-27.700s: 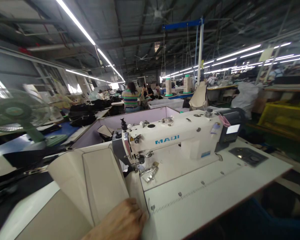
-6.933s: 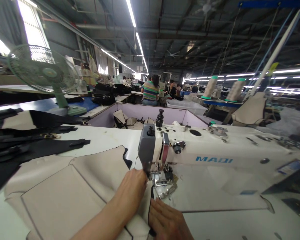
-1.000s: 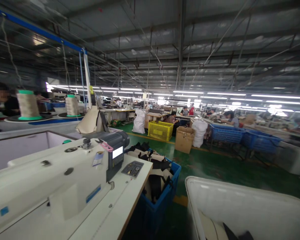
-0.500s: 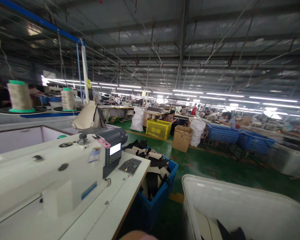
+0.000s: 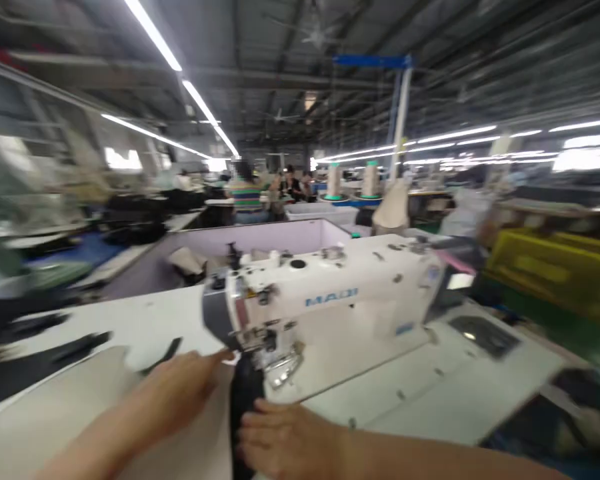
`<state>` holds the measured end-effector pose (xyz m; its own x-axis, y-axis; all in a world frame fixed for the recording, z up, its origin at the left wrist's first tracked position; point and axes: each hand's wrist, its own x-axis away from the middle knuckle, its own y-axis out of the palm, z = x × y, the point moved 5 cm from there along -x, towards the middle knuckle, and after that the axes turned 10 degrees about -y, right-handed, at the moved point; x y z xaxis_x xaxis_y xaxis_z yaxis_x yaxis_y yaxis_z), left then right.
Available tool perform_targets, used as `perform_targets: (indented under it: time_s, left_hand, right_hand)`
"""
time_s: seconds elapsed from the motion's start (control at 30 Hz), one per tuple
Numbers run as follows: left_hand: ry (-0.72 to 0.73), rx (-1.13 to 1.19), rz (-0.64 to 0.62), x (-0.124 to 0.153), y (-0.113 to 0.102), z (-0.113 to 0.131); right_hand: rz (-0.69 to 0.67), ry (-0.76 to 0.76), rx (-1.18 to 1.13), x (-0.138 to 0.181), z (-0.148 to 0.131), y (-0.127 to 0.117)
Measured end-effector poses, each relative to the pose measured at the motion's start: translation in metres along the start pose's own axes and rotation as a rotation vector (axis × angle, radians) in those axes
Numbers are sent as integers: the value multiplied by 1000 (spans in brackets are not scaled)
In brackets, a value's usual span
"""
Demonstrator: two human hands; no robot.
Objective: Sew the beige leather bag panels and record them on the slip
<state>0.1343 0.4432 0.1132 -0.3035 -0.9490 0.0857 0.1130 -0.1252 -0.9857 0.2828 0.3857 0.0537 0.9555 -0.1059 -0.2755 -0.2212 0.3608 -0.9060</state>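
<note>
I see a big factory hall under a dark metal roof [image 5: 280, 40], and long tube lights [image 5: 153, 33] run along it to the far end. On the left wall there are bright windows [image 5: 123, 159], very blurred. Work tables [image 5: 125, 263] with other persons [image 5: 245, 197] fill the middle, and a yellow crate [image 5: 545, 277] stands on the right.

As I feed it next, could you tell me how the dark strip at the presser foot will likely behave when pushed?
The dark strip lies flat and narrow between the left hand and right hand, so it is probably thin and floppy and may buckle if pushed endwise. It looks light for its size; blur hides its surface.
</note>
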Motion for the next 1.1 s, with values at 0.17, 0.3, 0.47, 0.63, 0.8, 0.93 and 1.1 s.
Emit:
perform_targets:
  time_s: [0.17,0.3,0.47,0.63,0.8,0.93,1.1]
  left_hand:
    - [-40,130,-168,-9,3,-10]
    - [68,340,-311,-22,4,4]
    - [-27,448,-328,-26,21,-6]
    - [-173,421,-225,-27,34,-10]
    - [-214,390,-202,-36,36,-14]
    - [-151,346,-201,-46,29,-19]
    - [-61,286,-254,-41,21,-12]
  right_hand:
    - [208,-58,-53,-2,-2,25]
    - [297,-28,68,-2,-8,33]
    - [346,17,119,-9,-10,31]
    - [391,61,58,-10,-11,26]
    - [480,125,90,-9,-12,42]
    - [398,193,179,-10,-7,53]
    - [461,242,247,-5,-8,55]
